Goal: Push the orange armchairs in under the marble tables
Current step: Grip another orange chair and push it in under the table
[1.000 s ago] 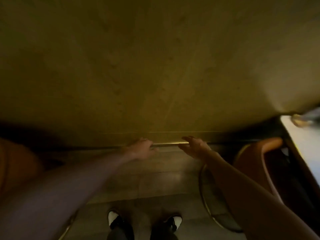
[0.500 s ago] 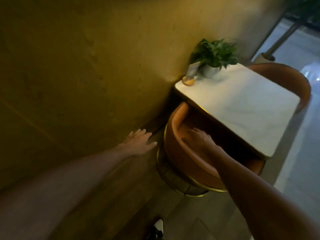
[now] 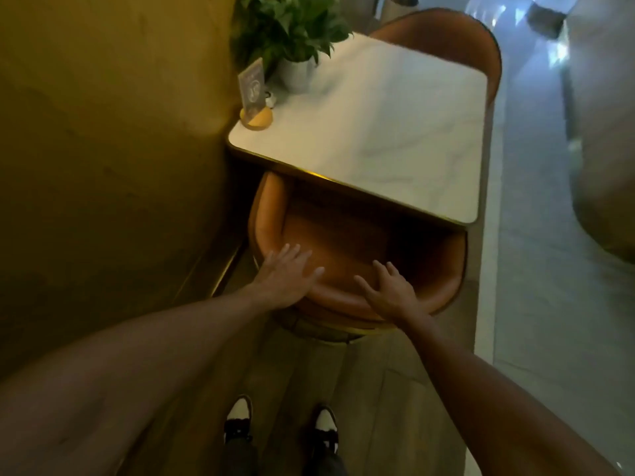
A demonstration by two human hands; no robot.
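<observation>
A near orange armchair with a curved back stands in front of me, its seat partly under the white marble table. My left hand lies flat on the left part of the chair's backrest, fingers straight and spread. My right hand rests flat on the backrest to the right of it, fingers straight too. A second orange armchair sits at the table's far side, its front tucked under the top.
A potted green plant and a small sign on a round wooden base stand on the table by the yellow wall at left. A pale tiled aisle runs along the right. My shoes are on the floor below.
My view swung from the wall to the table and chair. Both hands left the wall's base and now lie on the near armchair's backrest.
</observation>
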